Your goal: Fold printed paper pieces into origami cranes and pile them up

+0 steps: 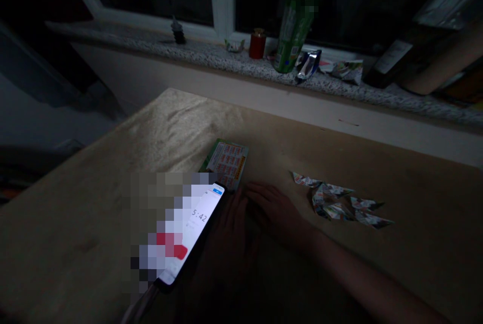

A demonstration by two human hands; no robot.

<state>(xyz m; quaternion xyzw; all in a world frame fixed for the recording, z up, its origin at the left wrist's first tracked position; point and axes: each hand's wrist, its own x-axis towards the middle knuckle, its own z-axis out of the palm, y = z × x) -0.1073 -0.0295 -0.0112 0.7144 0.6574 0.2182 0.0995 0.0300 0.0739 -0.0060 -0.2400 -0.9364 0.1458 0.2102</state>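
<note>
My right hand (277,211) lies flat on the tan table (113,203), fingers stretched out towards the left, and holds nothing. My left hand (231,221) rests beside it in deep shadow, fingers pointing up towards a stack of green and red printed paper sheets (228,162); it also looks flat. The fingertips of both hands end just short of that stack. A lit phone (192,233) showing 5:42 lies just left of my left hand. Several folded paper pieces (339,203) sit to the right of my right hand.
The room is very dark. A stone windowsill (211,55) runs behind the table with a green bottle (292,37), a small red jar (257,44), crumpled wrappers (308,65) and a dark bottle lying on its side (396,60). A cable leaves the phone's lower end.
</note>
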